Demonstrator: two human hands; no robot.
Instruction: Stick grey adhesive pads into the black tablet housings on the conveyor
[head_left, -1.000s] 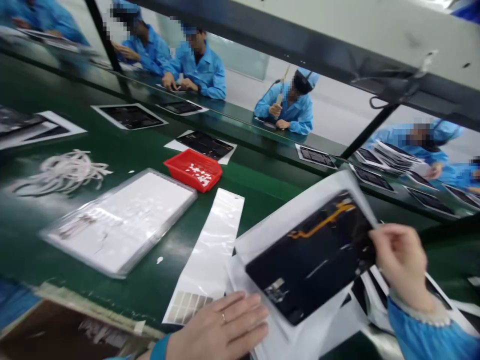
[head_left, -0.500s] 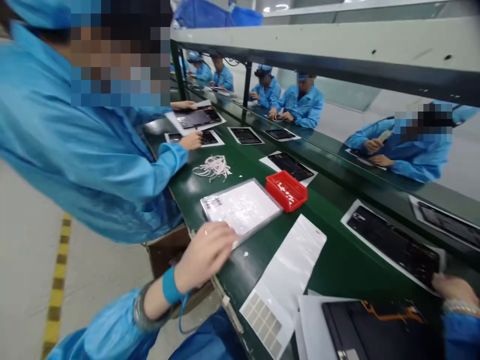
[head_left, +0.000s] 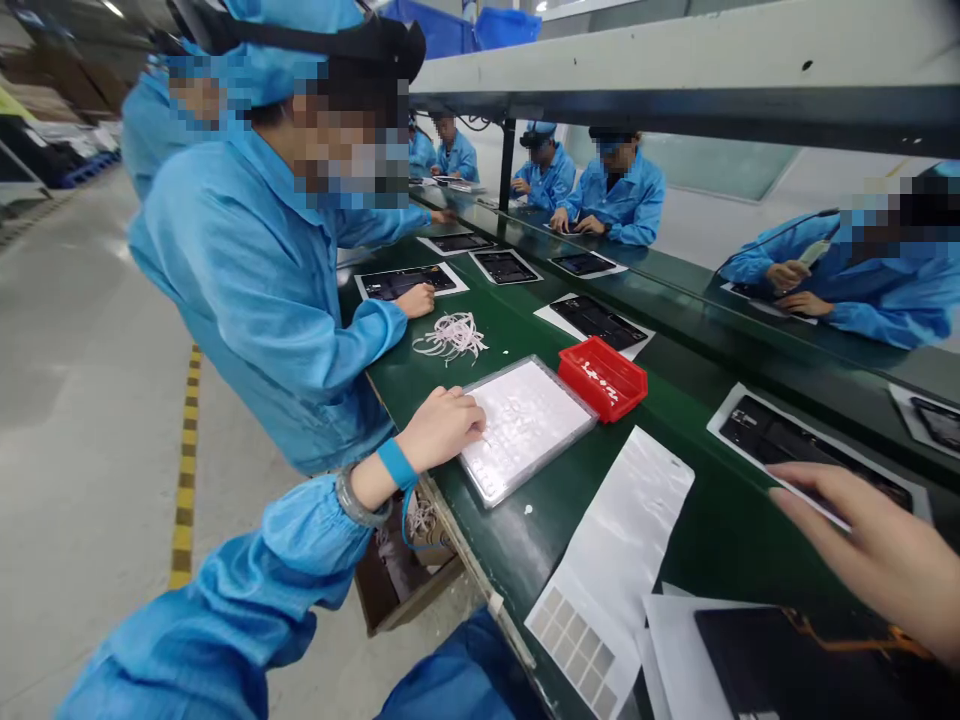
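Note:
My left hand (head_left: pixel 442 428), with a blue wrist strap, rests at the left edge of a white sheet in a clear tray (head_left: pixel 525 425). Its fingers are bent together; what they hold, if anything, is too small to name. My right hand (head_left: pixel 874 540) hangs over the dark panel on white backing (head_left: pixel 810 450), thumb and fingers apart, holding nothing. Below it lies a black device part (head_left: pixel 780 650) with an orange flex cable. Between my hands is a white liner (head_left: pixel 619 540) with grey square stickers (head_left: pixel 574 640).
Beyond the tray stand a red bin (head_left: pixel 602 378) with small white pieces and a pile of white strips (head_left: pixel 454 338). A co-worker in blue (head_left: pixel 262 270) leans at the left. More panels line the green table (head_left: pixel 510 560); a shelf beam (head_left: pixel 675 75) crosses above.
The view has shifted left. My left hand has moved onto the sheet's edge. My right hand has come off the dark panel's corner and opened. The co-worker's far arm reaches farther out.

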